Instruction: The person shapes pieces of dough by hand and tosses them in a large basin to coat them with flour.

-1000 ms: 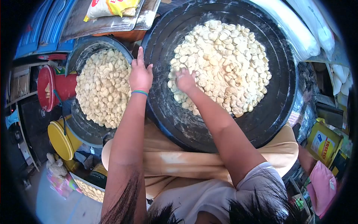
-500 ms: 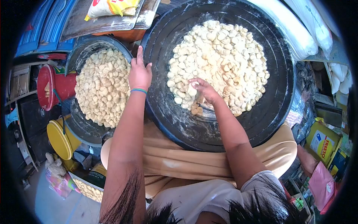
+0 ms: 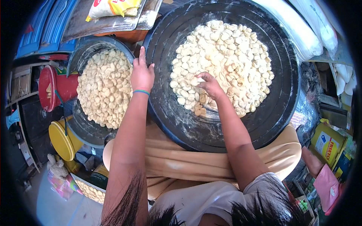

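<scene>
A large round black basin [image 3: 281,75] holds a heap of pale, floury, flattened dough pieces [image 3: 245,49]. My left hand [image 3: 142,77] grips its left rim, the index finger stretched along the edge and the thumb on the inner side; the other fingers are mostly hidden. Over the near left part of the heap is my right hand [image 3: 211,86], its thumb and index finger curved and apart, with no piece plainly between them. Browner dough pieces [image 3: 200,110] lie just below that hand. The basin rests against my crossed legs [image 3: 181,160].
To the left, a smaller dark basin [image 3: 90,137] is full of rounder dough pieces [image 3: 103,86]. Beside it are a red bucket [image 3: 56,88] and a yellow bucket [image 3: 62,141]. Metal trays [image 3: 102,26] bear a yellow-white bag [image 3: 113,8]. A person's arm [image 3: 312,162] shows at right.
My right hand has lifted slightly up and right, and its fingers have spread. The pale dough piece that was between them is no longer seen there. My left hand stays on the rim.
</scene>
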Tool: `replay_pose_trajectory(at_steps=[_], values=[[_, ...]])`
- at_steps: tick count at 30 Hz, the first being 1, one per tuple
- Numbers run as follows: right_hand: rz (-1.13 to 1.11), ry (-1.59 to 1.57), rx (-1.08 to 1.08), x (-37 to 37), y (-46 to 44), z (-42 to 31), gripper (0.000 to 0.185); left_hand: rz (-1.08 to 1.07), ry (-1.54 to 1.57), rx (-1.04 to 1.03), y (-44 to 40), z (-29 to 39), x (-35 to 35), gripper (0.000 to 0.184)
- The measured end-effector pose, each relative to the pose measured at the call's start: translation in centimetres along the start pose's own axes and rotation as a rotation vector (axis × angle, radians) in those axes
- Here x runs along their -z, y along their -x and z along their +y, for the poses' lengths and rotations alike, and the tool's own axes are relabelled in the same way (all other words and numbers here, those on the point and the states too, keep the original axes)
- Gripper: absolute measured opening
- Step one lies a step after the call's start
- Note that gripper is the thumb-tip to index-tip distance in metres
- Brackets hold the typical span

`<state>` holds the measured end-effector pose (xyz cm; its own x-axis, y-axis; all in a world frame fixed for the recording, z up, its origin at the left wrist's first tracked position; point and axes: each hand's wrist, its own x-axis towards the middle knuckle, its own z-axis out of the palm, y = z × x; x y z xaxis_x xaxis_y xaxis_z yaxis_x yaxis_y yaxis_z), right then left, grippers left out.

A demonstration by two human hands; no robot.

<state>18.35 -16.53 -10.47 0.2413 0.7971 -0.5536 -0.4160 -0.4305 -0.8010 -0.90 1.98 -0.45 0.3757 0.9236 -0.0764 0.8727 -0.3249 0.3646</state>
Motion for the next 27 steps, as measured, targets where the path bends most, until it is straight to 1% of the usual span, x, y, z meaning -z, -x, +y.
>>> replay_pose_trajectory(at_steps=[2,5,8,11,14,15,18,19,21,23,26,27], values=[[-0.051,-0.336,-0.006,-1.2,0.0,-0.1,0.036,0.103,0.001,-0.096,0.1,-0.6,-0.7,0.071],[0.013,-0.359,0.02,-4.8,-1.0,-1.2,0.027,0.044,-0.059,-0.091,0.2,0.3,0.2,0.059],[-0.051,-0.315,-0.001,-8.0,-2.4,-2.7,0.02,0.053,-0.121,-0.201,0.2,-0.2,-0.2,0.051],[0.035,-0.203,-0.017,-11.6,-4.3,-4.5,0.019,0.114,-0.142,-0.337,0.4,0.3,0.4,0.047],[-0.08,-0.284,0.116,-14.0,-5.9,-5.4,0.019,0.105,-0.152,-0.426,0.2,0.0,0.3,0.049],[-0.168,-0.287,0.117,-13.9,-6.4,-5.6,0.019,0.117,-0.111,-0.404,0.2,0.0,0.2,0.037],[-0.312,-0.025,0.15,-10.8,-7.0,-6.4,0.026,0.077,-0.144,-0.394,-0.1,-0.4,-0.1,0.023],[-0.241,-0.157,0.102,-9.8,-6.9,-6.2,0.023,0.066,-0.12,-0.387,-0.1,-0.3,0.0,0.015],[0.005,-0.275,0.017,-7.2,-6.6,-6.9,0.023,0.078,-0.108,-0.385,-0.3,-0.5,-0.1,0.016],[0.199,-0.257,0.207,-4.2,-8.1,-5.7,0.034,0.067,-0.081,-0.367,-0.1,-0.7,-0.1,0.016],[0.186,0.269,0.426,-0.9,-12.7,-4.0,0.042,0.053,-0.039,-0.351,-0.2,-0.3,0.3,0.018],[0.197,0.456,0.352,-0.6,-14.3,-3.6,0.047,0.064,-0.038,-0.354,-0.1,-0.2,0.3,0.019]])
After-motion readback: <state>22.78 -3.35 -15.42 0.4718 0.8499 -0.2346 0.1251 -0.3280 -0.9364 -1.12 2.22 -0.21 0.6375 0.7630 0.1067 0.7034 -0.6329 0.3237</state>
